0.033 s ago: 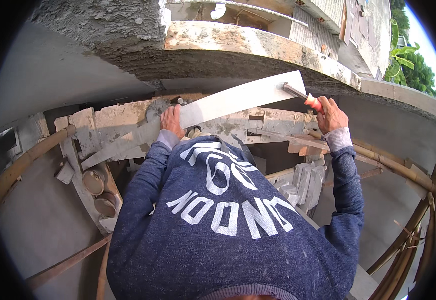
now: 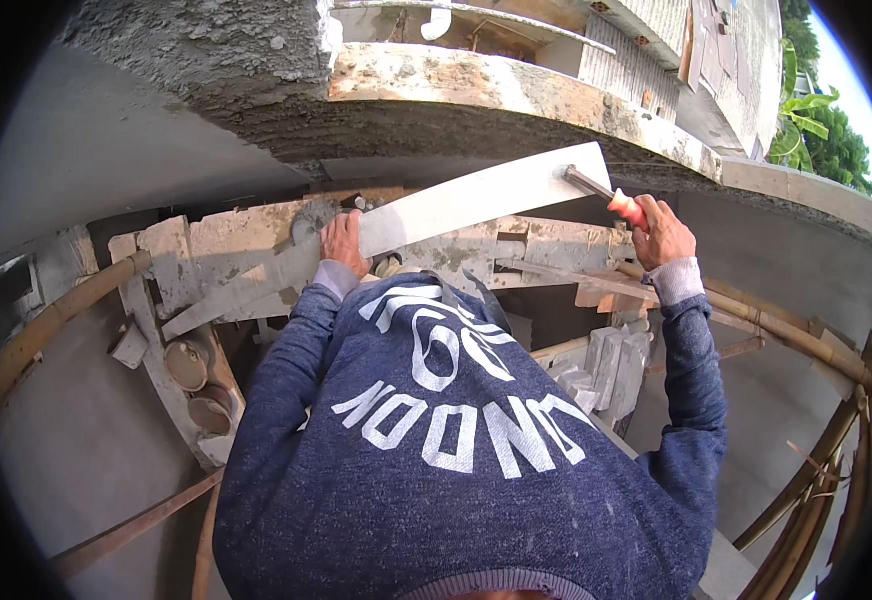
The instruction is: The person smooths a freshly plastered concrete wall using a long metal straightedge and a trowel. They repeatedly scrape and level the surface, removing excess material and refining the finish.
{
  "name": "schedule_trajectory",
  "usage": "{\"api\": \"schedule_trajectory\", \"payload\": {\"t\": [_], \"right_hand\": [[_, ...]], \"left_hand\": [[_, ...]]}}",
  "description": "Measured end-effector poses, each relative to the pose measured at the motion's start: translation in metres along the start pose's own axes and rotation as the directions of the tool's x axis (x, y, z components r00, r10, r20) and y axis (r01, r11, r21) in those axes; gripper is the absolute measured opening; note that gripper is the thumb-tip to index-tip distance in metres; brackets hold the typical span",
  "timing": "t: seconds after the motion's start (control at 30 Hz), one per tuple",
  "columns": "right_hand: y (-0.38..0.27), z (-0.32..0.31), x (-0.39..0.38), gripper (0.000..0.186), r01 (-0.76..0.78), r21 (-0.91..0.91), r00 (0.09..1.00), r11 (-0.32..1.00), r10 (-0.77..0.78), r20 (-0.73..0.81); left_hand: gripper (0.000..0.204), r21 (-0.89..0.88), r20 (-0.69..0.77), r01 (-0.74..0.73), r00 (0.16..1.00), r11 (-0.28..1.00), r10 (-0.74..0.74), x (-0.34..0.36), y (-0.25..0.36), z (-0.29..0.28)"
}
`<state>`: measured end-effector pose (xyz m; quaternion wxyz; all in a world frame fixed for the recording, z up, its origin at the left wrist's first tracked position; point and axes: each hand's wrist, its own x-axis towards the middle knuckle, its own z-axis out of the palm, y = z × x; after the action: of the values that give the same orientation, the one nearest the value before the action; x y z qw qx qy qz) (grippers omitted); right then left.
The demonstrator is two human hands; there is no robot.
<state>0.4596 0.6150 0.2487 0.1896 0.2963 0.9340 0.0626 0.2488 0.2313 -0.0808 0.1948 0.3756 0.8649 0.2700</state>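
A long, pale board slants across in front of me, with its right end raised and its left part in shadow. My left hand is closed over the board left of its middle, the fingertips pointing away from me. In my right hand is a hand tool with a steel shank and a red-orange handle, my fingers wrapped round the handle's end. The tool's far end meets the board's face near the right tip; its exact shape is too small to tell.
A rough concrete beam crosses above the board. Mortar-stained planks lie behind it. Bamboo poles stand at the left, more at the right. Round containers sit lower left; grey blocks are stacked right of my body.
My right hand and the tool have shifted very slightly to the left. The board and my left hand stay where they were.
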Motion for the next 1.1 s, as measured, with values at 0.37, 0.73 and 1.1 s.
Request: {"api": "schedule_trajectory", "payload": {"t": [0.37, 0.73, 1.1], "right_hand": [[-0.009, -0.056, -0.007, 0.037, 0.094, 0.329, 0.994, 0.939, -0.104, 0.012], [-0.070, -0.109, 0.021, 0.030, 0.199, -0.045, 0.979, 0.979, -0.200, -0.036], [-0.091, -0.097, 0.060, 0.032, 0.411, 0.119, 0.911, 0.904, -0.412, -0.019]], "left_hand": [[0.083, -0.035, -0.045, -0.035, 0.998, 0.999, 0.033, 0.007, 0.000, 0.000], [0.081, -0.013, -0.006, -0.002, 1.000, 1.000, 0.002, 0.003, -0.003, 0.007], [0.077, 0.013, 0.005, 0.003, 1.000, 1.000, -0.003, -0.005, 0.001, 0.022]]}}
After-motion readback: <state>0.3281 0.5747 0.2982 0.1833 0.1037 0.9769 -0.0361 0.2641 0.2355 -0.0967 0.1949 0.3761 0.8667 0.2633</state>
